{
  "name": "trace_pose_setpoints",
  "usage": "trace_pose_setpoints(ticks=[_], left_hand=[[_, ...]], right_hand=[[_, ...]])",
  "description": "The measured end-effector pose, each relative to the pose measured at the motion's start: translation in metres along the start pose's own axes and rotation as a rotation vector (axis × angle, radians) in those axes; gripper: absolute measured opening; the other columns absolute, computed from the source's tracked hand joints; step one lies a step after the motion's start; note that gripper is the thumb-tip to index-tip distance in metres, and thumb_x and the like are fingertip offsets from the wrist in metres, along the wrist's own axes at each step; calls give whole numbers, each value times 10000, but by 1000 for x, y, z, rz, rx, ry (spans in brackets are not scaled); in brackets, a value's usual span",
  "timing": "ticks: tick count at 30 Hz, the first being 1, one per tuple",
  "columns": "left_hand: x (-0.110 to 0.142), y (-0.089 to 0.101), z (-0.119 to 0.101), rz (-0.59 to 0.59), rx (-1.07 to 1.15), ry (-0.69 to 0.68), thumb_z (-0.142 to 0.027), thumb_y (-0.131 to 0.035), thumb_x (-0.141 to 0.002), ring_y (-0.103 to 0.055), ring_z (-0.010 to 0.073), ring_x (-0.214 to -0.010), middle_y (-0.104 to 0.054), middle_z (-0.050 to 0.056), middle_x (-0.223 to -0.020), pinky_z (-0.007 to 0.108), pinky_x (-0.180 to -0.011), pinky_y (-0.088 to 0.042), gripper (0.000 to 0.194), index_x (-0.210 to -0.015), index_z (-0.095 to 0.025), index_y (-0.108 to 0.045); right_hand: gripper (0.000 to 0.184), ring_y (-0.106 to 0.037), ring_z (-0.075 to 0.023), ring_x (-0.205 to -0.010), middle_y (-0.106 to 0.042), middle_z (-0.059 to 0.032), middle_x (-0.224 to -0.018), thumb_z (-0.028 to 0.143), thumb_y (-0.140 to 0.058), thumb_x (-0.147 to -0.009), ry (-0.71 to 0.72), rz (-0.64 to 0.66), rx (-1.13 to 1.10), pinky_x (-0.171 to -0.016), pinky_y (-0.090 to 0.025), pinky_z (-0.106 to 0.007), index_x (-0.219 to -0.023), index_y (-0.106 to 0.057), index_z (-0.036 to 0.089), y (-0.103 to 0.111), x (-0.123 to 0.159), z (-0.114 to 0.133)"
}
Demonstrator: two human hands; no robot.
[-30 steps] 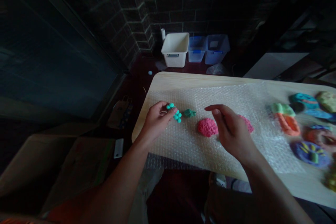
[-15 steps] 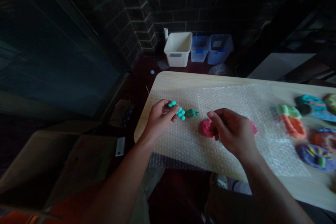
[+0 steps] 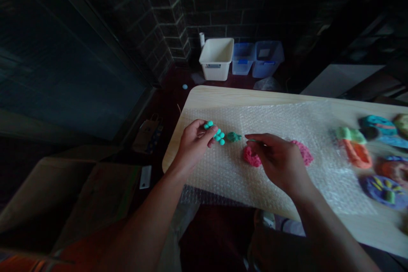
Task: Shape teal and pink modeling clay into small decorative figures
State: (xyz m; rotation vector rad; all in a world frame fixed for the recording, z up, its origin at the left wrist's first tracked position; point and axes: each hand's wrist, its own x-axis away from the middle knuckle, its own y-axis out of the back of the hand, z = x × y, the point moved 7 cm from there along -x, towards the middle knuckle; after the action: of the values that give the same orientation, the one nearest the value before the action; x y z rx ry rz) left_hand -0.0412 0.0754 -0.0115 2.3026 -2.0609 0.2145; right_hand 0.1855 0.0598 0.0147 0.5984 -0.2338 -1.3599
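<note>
My left hand [image 3: 195, 139] pinches a cluster of turquoise clay-like balls [image 3: 218, 135] between thumb and fingers, over the left part of the bubble wrap [image 3: 219, 174]. Just right of that cluster lies a dark green lump [image 3: 234, 137] with a narrow tip. My right hand [image 3: 277, 155] is closed in a pinch, palm down, above two bumpy pink pieces. A sliver of green [image 3: 251, 140] shows between its thumb and fingertips. One pink piece [image 3: 251, 157] sits below the fingertips; the other pink piece [image 3: 302, 153] is partly covered by the knuckles.
At the right of the wooden table [image 3: 216, 95] lie an orange and green piece [image 3: 357, 153], a purple disc with yellow strokes [image 3: 386, 190] and several other coloured pieces. Beyond the table stand a white bin [image 3: 216, 59] and two blue bins [image 3: 267, 61]. A cardboard box [image 3: 95, 204] is at the lower left.
My right hand's fingertips have shifted left and stretched toward the green lump, and a green sliver now shows in them. More of the right pink piece is visible. The left hand is nearly unchanged.
</note>
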Motion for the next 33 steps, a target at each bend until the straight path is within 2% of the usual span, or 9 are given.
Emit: trace_pose_setpoints(ticks=[4,8,12,15,17,21,25,28,33], left_hand=[[0,-1,0,7,-1,10,-389,-827,-853,-607,122,-644,-703,37,-798,254,-576,-448,293,-883,-176,-628],[1,-2,-2,12,-2,8,-400,-830,-856,-610,123,-644,-707,41,-797,256,-584,-448,299,-875,-177,-632],[1,-1,-1,1,-1,6,-425,-860,-832,-631,134,-664,-715,45,-809,259,-592,-464,329,-865,-180,-642],[1,0,0,1,3,6,-438,-870,-823,-627,132,-663,-716,44,-809,255,-587,-467,344,-860,-180,-645],[0,-1,0,5,6,3,-437,-867,-826,-622,129,-657,-715,43,-807,253,-581,-464,343,-860,-178,-644],[0,-1,-1,4,6,-4,-425,-868,-827,-605,119,-635,-708,35,-804,252,-568,-456,338,-856,-178,-639],[0,-2,-1,5,-3,6,-430,-870,-832,-614,120,-644,-713,39,-814,248,-569,-456,346,-862,-175,-637],[0,-1,2,3,-9,15,-441,-866,-839,-639,131,-669,-723,49,-831,249,-580,-467,353,-879,-175,-638],[-1,1,5,2,-7,14,-435,-856,-854,-648,133,-673,-728,49,-834,249,-583,-473,336,-892,-180,-641]], right_hand=[[297,-699,-192,-569,-803,-68,-728,481,-812,-910,-191,32,-186,-536,-537,-298,-943,-814,186,-5,5,-14],[445,-661,-178,-506,-763,-67,-648,592,-906,-798,-249,7,-275,-453,-479,-275,-803,-706,195,-4,6,-17],[380,-693,-183,-545,-764,-68,-686,553,-798,-932,-208,-8,-242,-476,-494,-273,-934,-692,188,-2,3,-17],[364,-815,-247,-824,-832,-144,-961,492,-625,-1058,-173,42,-245,-682,-627,-337,-1190,-690,160,-8,2,-16],[386,-817,-249,-887,-830,-152,-1032,456,-530,-1101,-142,68,-229,-749,-636,-359,-1295,-656,148,-10,1,-12],[395,-667,-168,-595,-728,-47,-714,452,-427,-1138,-96,109,-121,-595,-520,-295,-1051,-688,169,-10,0,0],[507,-553,-132,-506,-649,-20,-595,548,-551,-1087,-64,95,-23,-510,-384,-278,-754,-678,187,-4,0,5],[462,-546,-133,-495,-692,-29,-613,586,-694,-1002,-96,63,-61,-487,-363,-279,-812,-762,170,-1,1,-2],[327,-698,-178,-607,-812,-90,-811,471,-708,-1010,-144,77,-154,-563,-522,-292,-1045,-771,151,-6,2,-10]])
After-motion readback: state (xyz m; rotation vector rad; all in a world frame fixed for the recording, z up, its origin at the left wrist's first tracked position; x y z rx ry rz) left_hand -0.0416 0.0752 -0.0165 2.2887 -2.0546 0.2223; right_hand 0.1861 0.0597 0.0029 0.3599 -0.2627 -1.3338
